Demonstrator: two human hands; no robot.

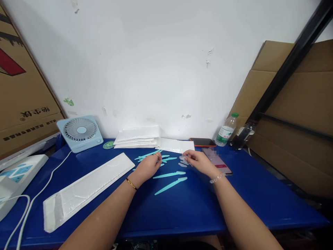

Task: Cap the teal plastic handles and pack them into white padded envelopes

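Note:
My left hand [148, 166] is over a loose pile of teal eyebrow razors [148, 153], with its fingers curled together. Whether a razor is between those fingertips is hidden. My right hand [199, 161] reaches in from the right, thumb and fingers closed at a small group of clear plastic blade caps [182, 165]; one cap appears to be at the fingertips. Two separate razors, an upper one [169, 175] and a lower one [170, 186], lie side by side on the blue table [182, 211], nearer to me than the pile.
A long white padded mailer [88, 189] lies at left, and more mailers [137, 137] are stacked by the wall. A blue fan [81, 132], power strip [23, 180] and cable stand left. Phones, including a lit one [218, 161], and bottles [227, 130] are at right.

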